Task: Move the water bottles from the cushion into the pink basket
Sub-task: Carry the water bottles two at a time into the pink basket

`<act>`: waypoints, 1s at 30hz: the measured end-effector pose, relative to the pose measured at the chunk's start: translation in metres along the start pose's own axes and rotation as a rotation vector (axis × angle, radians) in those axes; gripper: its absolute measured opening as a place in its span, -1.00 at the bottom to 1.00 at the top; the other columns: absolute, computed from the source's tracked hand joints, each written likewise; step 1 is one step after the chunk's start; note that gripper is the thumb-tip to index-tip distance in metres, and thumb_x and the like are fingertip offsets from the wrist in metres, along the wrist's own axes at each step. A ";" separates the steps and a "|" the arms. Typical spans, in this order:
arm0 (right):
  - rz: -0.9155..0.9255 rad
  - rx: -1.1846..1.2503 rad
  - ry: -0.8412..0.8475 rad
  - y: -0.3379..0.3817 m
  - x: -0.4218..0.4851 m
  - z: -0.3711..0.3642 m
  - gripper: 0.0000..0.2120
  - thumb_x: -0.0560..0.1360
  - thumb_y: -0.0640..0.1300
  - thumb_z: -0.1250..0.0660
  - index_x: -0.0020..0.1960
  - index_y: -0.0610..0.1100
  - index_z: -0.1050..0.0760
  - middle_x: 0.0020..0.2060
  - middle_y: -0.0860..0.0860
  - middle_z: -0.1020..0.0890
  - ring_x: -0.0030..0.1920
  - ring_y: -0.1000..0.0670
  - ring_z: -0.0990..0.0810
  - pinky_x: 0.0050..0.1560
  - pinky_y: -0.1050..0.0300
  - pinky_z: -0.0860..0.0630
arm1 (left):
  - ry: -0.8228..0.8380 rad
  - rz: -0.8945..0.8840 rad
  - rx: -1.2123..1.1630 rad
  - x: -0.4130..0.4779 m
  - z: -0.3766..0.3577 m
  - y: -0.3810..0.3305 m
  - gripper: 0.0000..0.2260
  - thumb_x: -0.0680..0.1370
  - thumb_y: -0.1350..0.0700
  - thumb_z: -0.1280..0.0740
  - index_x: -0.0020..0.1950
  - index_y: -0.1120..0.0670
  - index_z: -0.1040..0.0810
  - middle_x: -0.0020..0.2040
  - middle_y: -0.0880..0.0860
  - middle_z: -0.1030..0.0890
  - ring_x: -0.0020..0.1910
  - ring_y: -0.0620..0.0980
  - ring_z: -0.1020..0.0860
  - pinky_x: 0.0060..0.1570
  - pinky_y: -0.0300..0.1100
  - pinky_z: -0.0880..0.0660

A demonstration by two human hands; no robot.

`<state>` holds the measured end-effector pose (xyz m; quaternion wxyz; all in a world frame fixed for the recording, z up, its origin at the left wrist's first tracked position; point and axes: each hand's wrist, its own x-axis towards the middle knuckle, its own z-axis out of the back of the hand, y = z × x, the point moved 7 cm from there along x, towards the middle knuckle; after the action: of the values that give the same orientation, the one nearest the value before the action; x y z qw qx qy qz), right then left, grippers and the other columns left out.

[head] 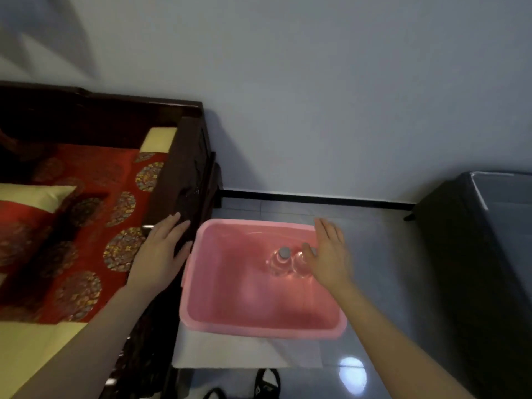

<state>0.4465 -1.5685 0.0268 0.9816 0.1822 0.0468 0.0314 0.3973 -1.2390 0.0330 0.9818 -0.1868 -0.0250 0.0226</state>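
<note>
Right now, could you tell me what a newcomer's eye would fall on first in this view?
The pink basket sits at centre on a white stand beside the dark wooden seat, with two clear water bottles upright at its far right. Both hands are open: the left hand over the seat's arm, the right hand above the bottles. The red patterned cushion fills the left.

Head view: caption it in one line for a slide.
Two clear water bottles stand in the pink basket, both open hands above it.

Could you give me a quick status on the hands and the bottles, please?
Left hand open, empty, by the sofa arm. Right hand open above two water bottles standing in the pink basket. Nothing obstructing.
</note>
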 end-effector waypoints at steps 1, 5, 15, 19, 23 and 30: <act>0.068 -0.013 -0.033 0.023 0.003 0.011 -0.39 0.55 -0.01 -0.26 0.51 -0.22 -0.18 0.49 -0.12 -0.27 0.49 -0.13 -0.17 0.47 0.02 -0.10 | -0.073 0.012 -0.033 0.003 0.024 0.001 -0.60 0.52 0.17 -0.38 0.34 0.20 -0.48 0.39 0.21 -0.43 0.38 0.21 -0.37 0.34 0.08 -0.33; 0.296 -0.022 -0.159 0.132 0.013 0.067 -0.39 0.61 0.07 -0.11 0.55 -0.17 -0.07 0.56 -0.08 -0.09 0.56 -0.07 0.01 0.53 -0.05 0.12 | -0.308 0.161 -0.143 -0.010 0.138 0.035 -0.60 0.58 0.09 -0.29 0.41 0.13 -0.41 0.43 0.16 -0.39 0.42 0.14 -0.32 0.38 0.06 -0.27; 0.678 0.052 -0.392 0.426 -0.074 0.163 -0.38 0.61 0.13 -0.05 0.57 -0.13 0.00 0.57 -0.07 -0.01 0.56 -0.03 0.12 0.52 -0.05 0.21 | -0.850 0.409 0.018 -0.240 0.429 0.181 -0.58 0.61 0.15 -0.23 0.46 0.24 -0.31 0.47 0.26 -0.30 0.48 0.20 -0.23 0.45 0.11 -0.14; 0.753 0.191 -0.406 0.537 -0.159 0.154 -0.35 0.59 0.13 -0.11 0.56 -0.14 -0.04 0.57 -0.07 -0.06 0.56 -0.03 0.06 0.54 -0.06 0.11 | -0.925 0.477 0.111 -0.362 0.513 0.233 -0.56 0.59 0.20 -0.25 0.46 0.25 -0.29 0.47 0.27 -0.29 0.48 0.20 -0.22 0.44 0.00 -0.12; 0.888 0.300 -0.318 0.628 -0.244 0.112 -0.31 0.55 0.13 -0.22 0.55 -0.14 -0.08 0.55 -0.06 -0.12 0.56 -0.02 0.00 0.54 -0.08 0.05 | -0.973 0.532 0.098 -0.465 0.536 0.277 -0.54 0.59 0.21 -0.25 0.48 0.24 -0.27 0.49 0.23 -0.29 0.50 0.16 -0.21 0.44 -0.02 -0.13; 1.001 0.353 -0.224 0.752 -0.318 0.051 -0.27 0.51 0.14 -0.30 0.54 -0.13 -0.13 0.55 -0.04 -0.13 0.55 0.00 -0.02 0.50 0.00 0.11 | -1.030 0.588 0.080 -0.561 0.567 0.359 -0.53 0.58 0.21 -0.26 0.48 0.21 -0.27 0.47 0.18 -0.33 0.47 0.10 -0.26 0.41 -0.11 -0.16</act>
<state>0.1018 -0.9107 0.3709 0.8000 0.3467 -0.1461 0.4674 -0.2079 -0.7285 0.4045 0.8021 -0.1136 -0.4445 0.3823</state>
